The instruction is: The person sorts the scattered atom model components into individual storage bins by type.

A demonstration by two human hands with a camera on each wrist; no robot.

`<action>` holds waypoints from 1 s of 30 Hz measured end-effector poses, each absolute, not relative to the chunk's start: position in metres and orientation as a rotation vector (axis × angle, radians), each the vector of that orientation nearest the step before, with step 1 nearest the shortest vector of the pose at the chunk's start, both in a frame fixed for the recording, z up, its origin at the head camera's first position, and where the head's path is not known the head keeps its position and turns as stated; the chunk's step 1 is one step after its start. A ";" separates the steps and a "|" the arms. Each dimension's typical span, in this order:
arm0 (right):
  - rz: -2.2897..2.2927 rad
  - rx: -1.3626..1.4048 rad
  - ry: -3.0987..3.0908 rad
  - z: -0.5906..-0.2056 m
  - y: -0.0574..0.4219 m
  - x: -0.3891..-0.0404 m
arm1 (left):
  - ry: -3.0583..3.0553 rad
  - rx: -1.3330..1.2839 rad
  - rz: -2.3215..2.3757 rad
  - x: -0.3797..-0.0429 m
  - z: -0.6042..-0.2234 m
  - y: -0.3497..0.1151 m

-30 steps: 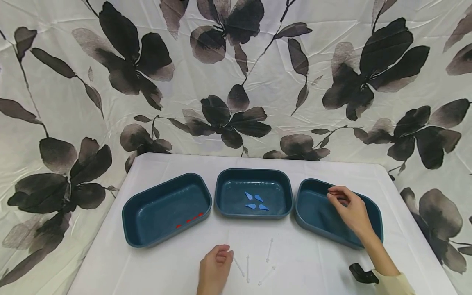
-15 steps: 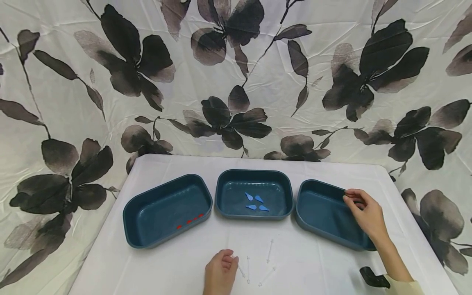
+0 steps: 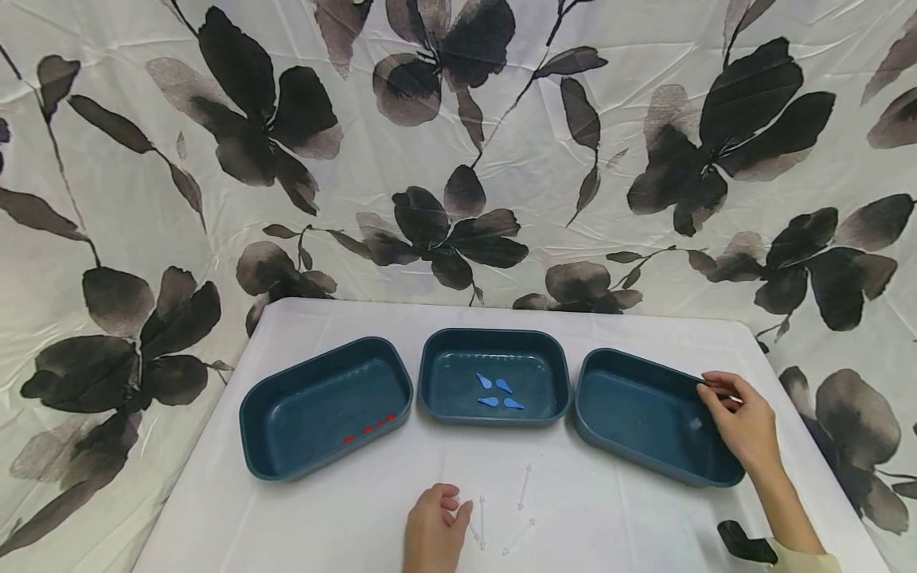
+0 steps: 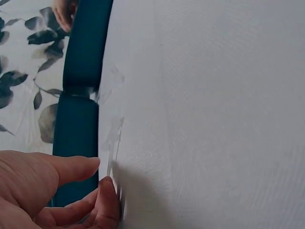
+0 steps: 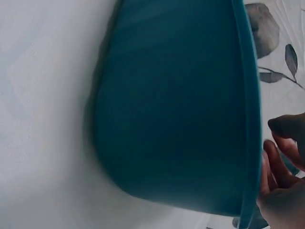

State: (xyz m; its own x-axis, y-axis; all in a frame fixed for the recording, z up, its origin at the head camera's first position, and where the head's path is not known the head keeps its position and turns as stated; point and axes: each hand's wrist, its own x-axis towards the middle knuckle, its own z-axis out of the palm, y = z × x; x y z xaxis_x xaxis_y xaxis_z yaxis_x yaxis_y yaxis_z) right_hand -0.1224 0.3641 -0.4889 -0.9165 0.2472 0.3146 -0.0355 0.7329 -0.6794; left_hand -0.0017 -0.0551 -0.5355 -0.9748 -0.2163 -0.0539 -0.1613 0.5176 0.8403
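My left hand [image 3: 435, 527] is low over the white table, its thumb and fingers apart with nothing between them. Just beyond its fingertips lie several thin white sticks with small knobbed ends, among them an upright-lying stick [image 3: 482, 522] and a slanted stick [image 3: 519, 536]; the hand partly covers another. In the left wrist view a stick [image 4: 115, 140] shows beyond the fingers. My right hand [image 3: 741, 418] is over the right end of the right dark teal tray [image 3: 630, 455], fingers loosely bent and nothing visible in them. The right wrist view shows that tray's outer wall [image 5: 176, 105] beside the hand.
The middle tray [image 3: 494, 419] holds several blue teardrop pieces [image 3: 489, 402]. In the left tray [image 3: 247, 434], several red pieces [image 3: 368, 430] lie along the near wall. A faint pale spot [image 3: 696, 423] shows in the right tray. A floral cloth [image 3: 437, 143] hangs behind the table.
My right hand has moved right across the right tray to its right end, uncovering more of the inside. My left hand has shifted slightly right, toward the white sticks.
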 end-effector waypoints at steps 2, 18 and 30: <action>0.987 -0.205 -2.568 -0.489 0.366 -0.122 | -2.699 0.319 -1.452 -0.002 -0.535 -0.054; 0.911 -0.322 -2.616 -0.490 0.384 -0.122 | -2.678 0.250 -1.291 -0.003 -0.536 -0.050; 0.906 -0.389 -2.781 -0.493 0.397 -0.118 | -2.663 0.216 -1.228 -0.005 -0.537 -0.052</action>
State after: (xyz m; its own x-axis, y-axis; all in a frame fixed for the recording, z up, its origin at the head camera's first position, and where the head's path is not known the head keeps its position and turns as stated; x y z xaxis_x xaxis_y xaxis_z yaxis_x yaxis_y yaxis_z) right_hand -0.1184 0.3970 -0.4933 -0.9473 0.3045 0.0992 0.1877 0.7789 -0.5984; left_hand -0.0054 -0.0518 -0.5370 -0.9693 -0.2147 0.1200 -0.0482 0.6442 0.7634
